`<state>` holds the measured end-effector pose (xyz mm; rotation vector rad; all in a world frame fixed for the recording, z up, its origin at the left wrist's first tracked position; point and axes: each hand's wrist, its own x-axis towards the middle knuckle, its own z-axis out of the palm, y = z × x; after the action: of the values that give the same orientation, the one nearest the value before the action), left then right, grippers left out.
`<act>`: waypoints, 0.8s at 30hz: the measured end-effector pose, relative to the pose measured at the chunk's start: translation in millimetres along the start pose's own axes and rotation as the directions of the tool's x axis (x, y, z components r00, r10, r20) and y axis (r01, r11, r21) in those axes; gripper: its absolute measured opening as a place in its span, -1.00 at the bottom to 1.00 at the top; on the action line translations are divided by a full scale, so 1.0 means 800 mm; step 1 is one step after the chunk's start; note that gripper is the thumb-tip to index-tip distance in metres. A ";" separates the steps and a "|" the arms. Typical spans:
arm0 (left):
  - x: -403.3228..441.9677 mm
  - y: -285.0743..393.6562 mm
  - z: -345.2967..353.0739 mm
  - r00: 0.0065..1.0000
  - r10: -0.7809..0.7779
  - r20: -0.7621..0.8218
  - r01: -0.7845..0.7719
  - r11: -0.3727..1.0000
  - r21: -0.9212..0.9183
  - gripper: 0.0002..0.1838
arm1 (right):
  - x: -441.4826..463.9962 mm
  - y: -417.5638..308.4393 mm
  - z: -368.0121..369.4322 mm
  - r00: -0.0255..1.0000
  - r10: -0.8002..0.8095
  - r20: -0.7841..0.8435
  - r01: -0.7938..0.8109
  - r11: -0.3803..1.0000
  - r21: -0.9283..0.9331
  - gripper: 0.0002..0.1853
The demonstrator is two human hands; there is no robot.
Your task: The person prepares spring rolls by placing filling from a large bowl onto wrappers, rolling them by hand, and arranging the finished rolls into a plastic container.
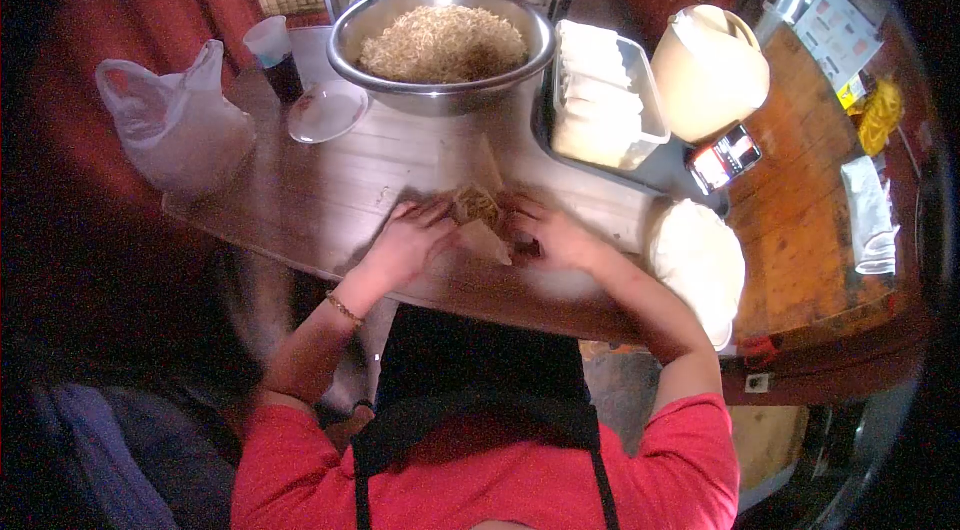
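A thin, pale wrapper (484,242) with shredded filling (476,205) on it lies on the table between my hands. My left hand (412,238) rests at its left edge, fingers spread over the tabletop. At its right side is my right hand (540,232), its fingers curled against the wrapper's edge; whether they pinch it is too small to tell. Beyond the hands stands a large steel bowl (440,98) heaped with brown shredded filling (445,45). To its right, a clear plastic container (652,120) holds stacked white wrappers (598,95).
A plastic bag (185,130), a cup (275,65) and a small plate (328,114) stand at the left. On the right are a beige jug (710,75), a phone (724,160) and a round white stack (697,265) beside my right forearm.
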<state>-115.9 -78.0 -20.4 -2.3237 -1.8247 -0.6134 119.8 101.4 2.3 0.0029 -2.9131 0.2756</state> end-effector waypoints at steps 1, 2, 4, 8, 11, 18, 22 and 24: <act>0.001 -0.001 -0.001 1.000 0.014 -0.017 -0.014 1.000 -0.025 -0.74 | 0.001 -0.002 -0.003 0.999 0.016 0.046 -0.015 1.000 -0.024 -0.29; 0.001 0.000 -0.002 1.000 0.013 -0.020 -0.013 1.000 -0.024 -0.74 | 0.001 -0.002 -0.002 0.999 0.013 0.047 -0.012 1.000 -0.025 -0.29; 0.005 0.004 -0.011 0.997 -0.002 -0.077 -0.003 0.998 -0.069 -0.75 | 0.002 0.000 0.003 1.000 0.000 0.008 0.000 0.999 0.040 -0.21; 0.004 0.001 -0.008 0.997 -0.022 -0.081 0.013 0.994 -0.107 -0.77 | 0.002 0.001 0.019 1.000 -0.012 -0.017 0.011 0.999 -0.049 -0.31; 0.002 0.002 -0.020 0.999 -0.030 -0.035 0.025 0.988 -0.154 -0.70 | 0.003 0.006 0.031 0.993 -0.059 -0.098 0.047 0.991 -0.124 -0.42; 0.001 0.005 -0.019 0.998 0.033 0.048 -0.032 0.999 -0.027 -0.51 | 0.011 -0.027 -0.011 0.997 0.074 0.028 -0.074 0.997 -0.010 -0.44; 0.003 0.010 -0.014 0.998 0.037 -0.047 -0.039 0.999 -0.023 -0.66 | 0.009 -0.019 -0.002 0.996 0.023 0.085 -0.011 0.991 -0.136 -0.31; 0.002 0.007 -0.010 0.999 0.029 -0.044 -0.031 0.998 -0.050 -0.69 | 0.011 -0.011 0.013 0.999 -0.006 0.041 0.013 0.986 -0.165 -0.31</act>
<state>-112.3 -80.7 -11.5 -2.3457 -1.7731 -0.7072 108.9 90.8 -3.8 -0.0035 -2.9653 0.0326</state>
